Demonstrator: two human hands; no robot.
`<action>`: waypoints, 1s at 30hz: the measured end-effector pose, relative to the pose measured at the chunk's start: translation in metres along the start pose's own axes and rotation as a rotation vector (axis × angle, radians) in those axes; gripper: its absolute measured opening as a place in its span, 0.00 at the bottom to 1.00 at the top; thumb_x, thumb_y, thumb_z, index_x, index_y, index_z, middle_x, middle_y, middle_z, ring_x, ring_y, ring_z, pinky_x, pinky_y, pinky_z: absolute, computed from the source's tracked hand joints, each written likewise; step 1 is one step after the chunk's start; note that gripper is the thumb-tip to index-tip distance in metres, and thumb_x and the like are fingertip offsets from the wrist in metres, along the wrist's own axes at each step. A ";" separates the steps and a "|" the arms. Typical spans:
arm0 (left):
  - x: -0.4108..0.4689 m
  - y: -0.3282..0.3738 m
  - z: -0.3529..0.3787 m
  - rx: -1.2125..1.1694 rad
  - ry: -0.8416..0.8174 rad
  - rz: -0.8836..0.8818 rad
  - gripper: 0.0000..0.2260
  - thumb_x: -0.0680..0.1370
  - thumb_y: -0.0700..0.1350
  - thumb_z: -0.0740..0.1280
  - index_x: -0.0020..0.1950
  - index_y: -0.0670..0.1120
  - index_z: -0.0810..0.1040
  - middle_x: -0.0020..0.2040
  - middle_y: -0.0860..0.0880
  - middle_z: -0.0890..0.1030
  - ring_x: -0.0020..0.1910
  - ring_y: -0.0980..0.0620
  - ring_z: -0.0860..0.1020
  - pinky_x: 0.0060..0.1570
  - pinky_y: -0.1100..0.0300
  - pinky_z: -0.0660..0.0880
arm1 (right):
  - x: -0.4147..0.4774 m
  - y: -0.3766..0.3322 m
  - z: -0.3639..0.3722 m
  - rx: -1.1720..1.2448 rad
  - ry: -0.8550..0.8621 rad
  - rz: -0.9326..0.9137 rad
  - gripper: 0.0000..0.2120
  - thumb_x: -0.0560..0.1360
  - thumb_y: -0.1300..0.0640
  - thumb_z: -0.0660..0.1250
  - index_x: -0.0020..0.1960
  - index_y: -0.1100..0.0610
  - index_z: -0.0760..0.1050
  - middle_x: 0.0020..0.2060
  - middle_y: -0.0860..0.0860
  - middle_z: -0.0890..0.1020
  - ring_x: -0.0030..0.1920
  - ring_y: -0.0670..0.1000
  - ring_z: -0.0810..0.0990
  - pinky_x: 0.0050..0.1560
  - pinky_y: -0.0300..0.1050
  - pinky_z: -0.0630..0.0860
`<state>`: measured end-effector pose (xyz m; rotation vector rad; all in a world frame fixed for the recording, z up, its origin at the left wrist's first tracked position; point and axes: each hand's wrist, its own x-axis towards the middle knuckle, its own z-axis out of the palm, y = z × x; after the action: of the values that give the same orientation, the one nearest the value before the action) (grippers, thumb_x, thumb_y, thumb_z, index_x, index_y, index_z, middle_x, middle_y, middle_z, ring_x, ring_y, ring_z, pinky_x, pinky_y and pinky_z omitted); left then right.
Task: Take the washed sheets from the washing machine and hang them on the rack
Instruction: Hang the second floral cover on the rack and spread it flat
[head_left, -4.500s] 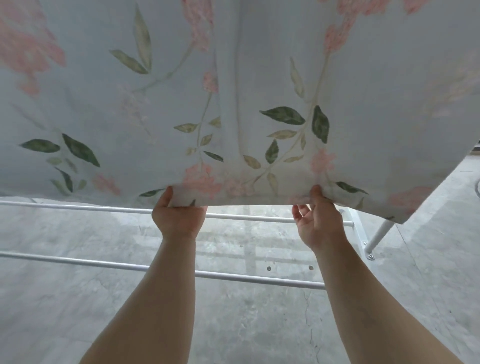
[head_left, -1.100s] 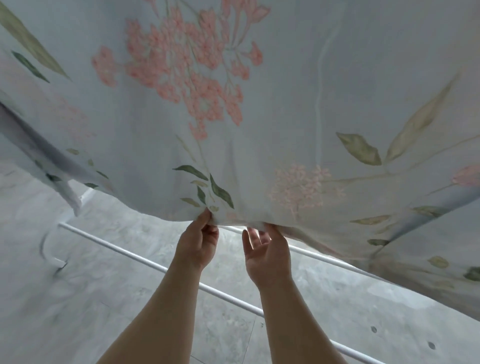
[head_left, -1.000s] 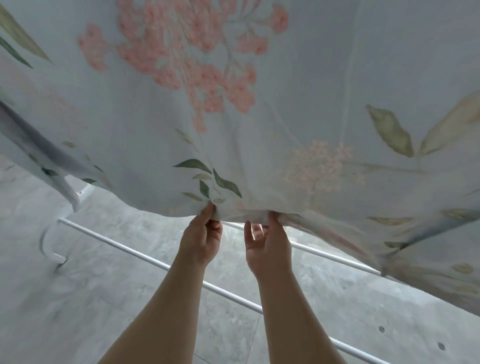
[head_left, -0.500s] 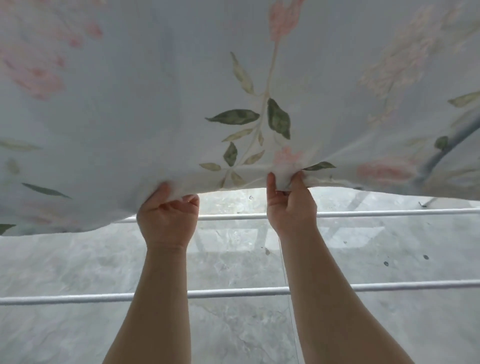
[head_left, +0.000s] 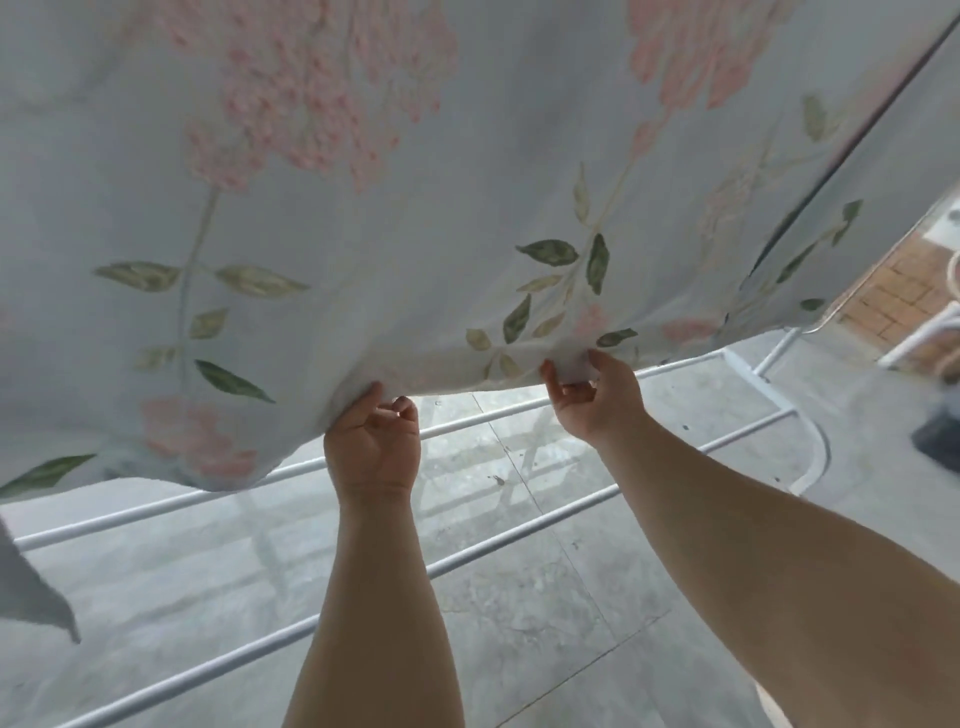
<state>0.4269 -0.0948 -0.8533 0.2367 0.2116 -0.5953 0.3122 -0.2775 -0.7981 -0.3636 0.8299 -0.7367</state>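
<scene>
Pale blue-grey cotton printed with pink blossoms and green leaves: the sheet (head_left: 415, 208) is filling the upper part of the head view, spreading overhead and sagging toward the camera. Its lower hem is hanging just above the white metal rack (head_left: 519, 529), whose rails are running diagonally beneath both forearms. Whether the cloth is resting on a rail cannot be told.

The left hand (head_left: 371, 447) is gripping the hem from below – fingers curling into the palm, thumb pressing up against the fabric. The right hand (head_left: 597, 400) is pinching a small fold of the same hem between thumb and fingertips, its knuckles bending around the cloth. The two hands are holding the edge well apart, the right one higher and farther from the camera.

A loose grey corner of fabric (head_left: 31, 597) is dangling at the left border. Under the rack, a grey stone floor (head_left: 519, 649) is showing thin joint lines. At the far right, a patch of brick paving (head_left: 893, 291) is showing beyond the sheet – near it a dark object (head_left: 940, 441), too blurred to identify.
</scene>
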 end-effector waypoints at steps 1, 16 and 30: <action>0.000 -0.001 0.000 -0.010 -0.008 -0.009 0.15 0.72 0.29 0.64 0.41 0.50 0.77 0.36 0.55 0.78 0.33 0.57 0.73 0.43 0.63 0.69 | -0.006 0.008 -0.002 -0.011 -0.017 0.031 0.15 0.79 0.60 0.65 0.64 0.63 0.75 0.51 0.60 0.82 0.48 0.59 0.82 0.45 0.52 0.85; 0.009 -0.009 -0.016 0.035 -0.021 0.050 0.13 0.78 0.34 0.64 0.43 0.51 0.81 0.46 0.56 0.82 0.60 0.56 0.75 0.74 0.48 0.61 | -0.001 0.059 0.006 0.063 -0.249 0.229 0.09 0.83 0.61 0.62 0.59 0.65 0.78 0.43 0.57 0.86 0.46 0.53 0.84 0.38 0.47 0.84; 0.004 -0.029 0.006 0.209 0.151 0.201 0.04 0.79 0.49 0.69 0.54 0.54 0.80 0.49 0.62 0.85 0.60 0.59 0.77 0.64 0.54 0.67 | -0.001 0.064 0.011 0.055 -0.389 0.419 0.13 0.75 0.68 0.65 0.57 0.59 0.78 0.58 0.55 0.80 0.58 0.52 0.80 0.49 0.46 0.82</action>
<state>0.4137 -0.1218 -0.8532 0.5002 0.2683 -0.3996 0.3485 -0.2317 -0.8262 -0.2599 0.4911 -0.2822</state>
